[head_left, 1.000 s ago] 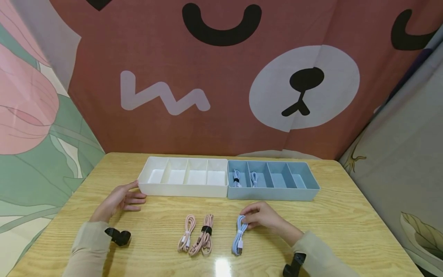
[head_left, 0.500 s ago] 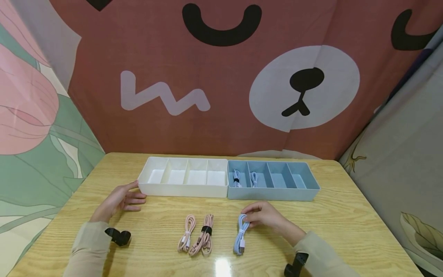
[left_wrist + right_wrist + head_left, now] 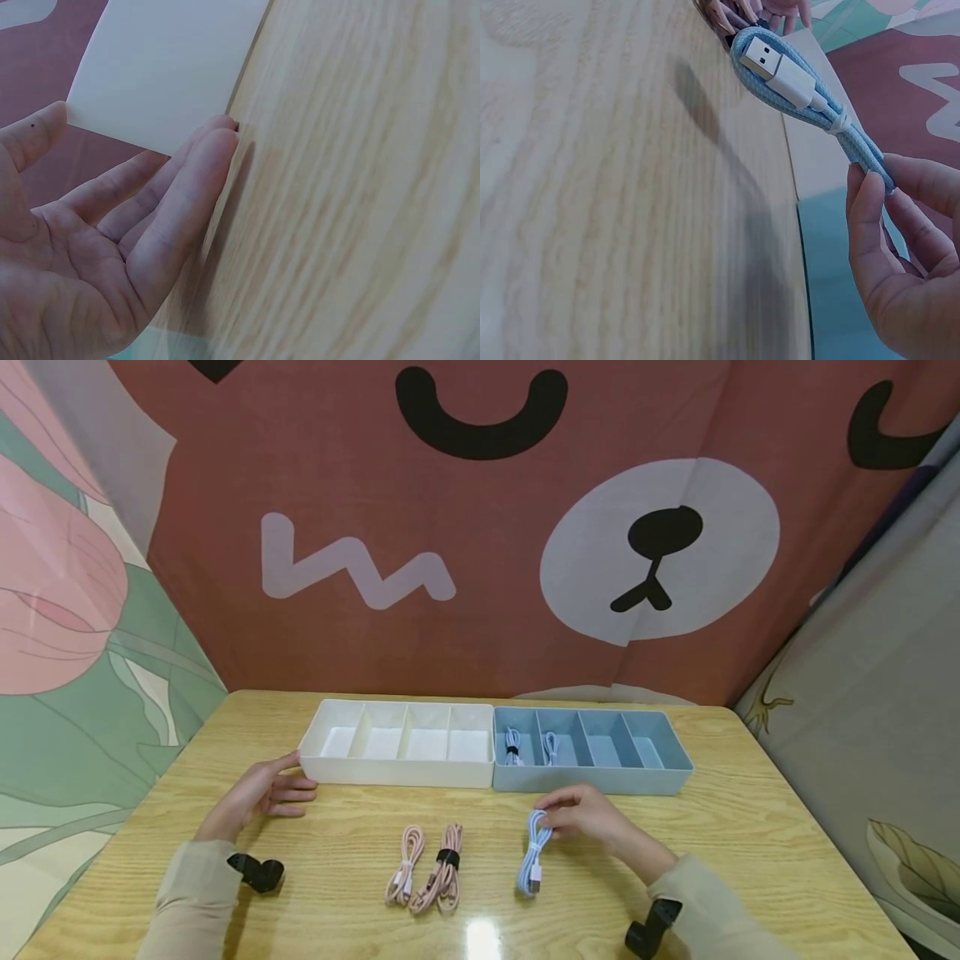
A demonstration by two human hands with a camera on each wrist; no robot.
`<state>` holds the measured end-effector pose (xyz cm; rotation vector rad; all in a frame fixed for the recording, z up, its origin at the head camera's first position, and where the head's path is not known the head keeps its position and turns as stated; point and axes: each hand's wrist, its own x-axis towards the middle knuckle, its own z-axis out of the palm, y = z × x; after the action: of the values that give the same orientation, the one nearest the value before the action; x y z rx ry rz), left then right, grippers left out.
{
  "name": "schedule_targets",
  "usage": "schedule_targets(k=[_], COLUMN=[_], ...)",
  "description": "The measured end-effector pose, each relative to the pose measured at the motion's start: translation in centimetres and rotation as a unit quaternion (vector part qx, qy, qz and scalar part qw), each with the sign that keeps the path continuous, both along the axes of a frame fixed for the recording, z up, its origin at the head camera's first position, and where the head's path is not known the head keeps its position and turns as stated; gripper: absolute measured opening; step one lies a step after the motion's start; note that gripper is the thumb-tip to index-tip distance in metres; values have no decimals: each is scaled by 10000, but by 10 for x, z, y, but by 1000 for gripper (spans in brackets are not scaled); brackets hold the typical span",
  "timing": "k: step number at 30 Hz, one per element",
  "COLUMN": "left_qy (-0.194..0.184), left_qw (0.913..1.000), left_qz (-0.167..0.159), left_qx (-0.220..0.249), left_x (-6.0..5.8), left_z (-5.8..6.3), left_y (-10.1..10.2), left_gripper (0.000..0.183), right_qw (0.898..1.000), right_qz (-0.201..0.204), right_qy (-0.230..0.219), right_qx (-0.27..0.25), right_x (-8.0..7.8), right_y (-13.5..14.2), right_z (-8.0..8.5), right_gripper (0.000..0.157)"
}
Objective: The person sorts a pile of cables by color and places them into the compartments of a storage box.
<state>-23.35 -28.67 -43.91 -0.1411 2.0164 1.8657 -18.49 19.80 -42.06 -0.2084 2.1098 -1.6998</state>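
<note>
My right hand (image 3: 581, 814) pinches one end of a coiled light-blue USB cable (image 3: 535, 853) between thumb and fingers. In the right wrist view the USB cable (image 3: 810, 90) hangs above the table, its white plug toward the far end and a white tie round its middle. At the left end of the white divided box (image 3: 397, 773), my left hand (image 3: 258, 793) rests with relaxed fingers; in the left wrist view its fingertips touch the box's end wall (image 3: 165, 67). Against the white box stands a blue divided box (image 3: 592, 781).
A blue cable with a black strap (image 3: 513, 747) and another blue cable (image 3: 551, 748) lie in the blue box's two left compartments. Two pink cables, one white-tied (image 3: 406, 864) and one black-strapped (image 3: 447, 872), lie on the wooden table (image 3: 337, 868). A printed curtain (image 3: 480, 635) hangs behind.
My right hand has lifted the blue USB cable and carried it slightly right and toward the blue box. The left hand has stayed at the white box.
</note>
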Motion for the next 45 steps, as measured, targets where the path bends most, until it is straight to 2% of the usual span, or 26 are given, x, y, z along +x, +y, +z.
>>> schedule_targets(k=[5, 13, 18, 27, 35, 41, 45], left_qy=[-31, -47, -120, -172, -173, -106, -64], left_qw=[10000, 9999, 9999, 9998, 9997, 9999, 9999], left_qz=[16, 36, 79, 85, 83, 29, 11], left_qx=[-4, -89, -9, 85, 140, 119, 87], left_x=[0, -2, -3, -4, -4, -3, -2], left_z=[-1, -1, 0, 0, -1, 0, 0], left_y=[0, 1, 0, 0, 0, 0, 0], left_gripper=[64, 64, 66, 70, 67, 66, 66], right_qw=[10000, 9991, 9983, 9957, 9936, 9923, 9926], right_qz=[-54, -249, -397, -612, -932, -976, -906], right_qy=[40, 213, 289, 350, 260, 376, 471], right_qx=[-14, -278, -324, -607, -586, -665, -661], right_x=[-3, -10, -15, -22, -28, -32, -35], right_y=[6, 26, 35, 47, 58, 67, 73], right_z=[4, 24, 29, 36, 49, 56, 59], right_gripper=[33, 35, 37, 23, 21, 28, 18])
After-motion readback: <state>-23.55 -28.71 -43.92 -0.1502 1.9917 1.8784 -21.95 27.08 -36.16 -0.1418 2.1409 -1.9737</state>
